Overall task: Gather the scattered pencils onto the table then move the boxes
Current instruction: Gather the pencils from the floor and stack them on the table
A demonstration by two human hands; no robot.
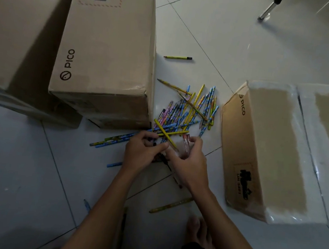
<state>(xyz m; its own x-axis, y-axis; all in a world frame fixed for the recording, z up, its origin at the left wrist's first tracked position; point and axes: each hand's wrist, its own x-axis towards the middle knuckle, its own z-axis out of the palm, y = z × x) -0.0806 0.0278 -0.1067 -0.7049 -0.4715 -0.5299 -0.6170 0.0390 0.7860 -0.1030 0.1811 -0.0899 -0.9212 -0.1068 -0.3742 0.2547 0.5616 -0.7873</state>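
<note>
Here both hands (165,156) pinch pencils (166,134) off the floor (28,169)

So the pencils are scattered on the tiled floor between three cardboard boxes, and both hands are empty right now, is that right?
Not quite. The head view shows the hands are not empty: the left hand and the right hand both hold pencils picked from the pile of pencils. The rest stands: the pencils lie on the tiled floor between three cardboard boxes.
</note>
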